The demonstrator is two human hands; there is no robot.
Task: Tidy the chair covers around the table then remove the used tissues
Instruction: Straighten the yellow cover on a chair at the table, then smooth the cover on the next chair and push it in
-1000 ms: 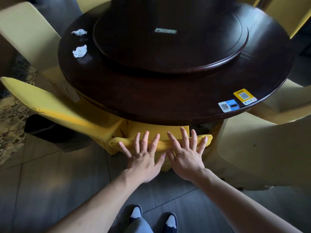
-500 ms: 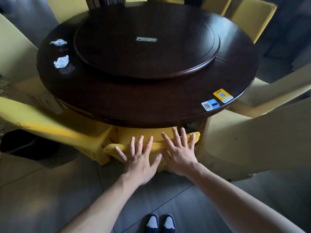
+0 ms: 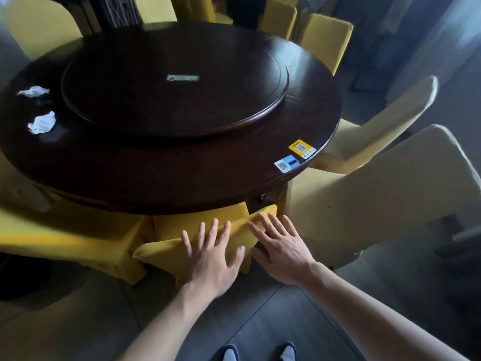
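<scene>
Fingers (image 3: 214,231) spread wide, left hand (image 3: 213,264) and right hand (image 3: 282,252) flat on the yellow cover (image 3: 166,250); two tissues (image 3: 41,123) sit on the surface (image 3: 156,162).

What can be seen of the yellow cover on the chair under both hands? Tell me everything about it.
The yellow chair cover is a bright mustard fabric, smooth and slightly stretchy-looking, fitted over the top of a chair back pushed in under the near edge of the dark round table. Its top edge runs as a padded fold, rising to the right. The left hand and right hand lie flat on it, fingers spread. It touches the neighbouring yellow cover on the left. Its lower part is hidden.
</scene>
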